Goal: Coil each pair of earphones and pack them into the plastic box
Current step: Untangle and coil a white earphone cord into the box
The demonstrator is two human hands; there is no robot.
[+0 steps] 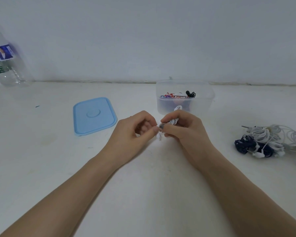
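Note:
My right hand (183,129) grips a coiled pair of white earphones (173,121) just above the table, in front of the clear plastic box (203,100). My left hand (137,129) pinches the loose end of the same white cord near the small white earbuds (159,137) that hang below. The box stands open and holds several coiled earphones, coloured and black (178,95). A tangled pile of white and dark blue earphones (266,142) lies on the table to the right.
The box's light blue lid (94,116) lies flat on the white table (143,194) to the left of my hands. A clear plastic water bottle (5,62) stands at the far left against the wall.

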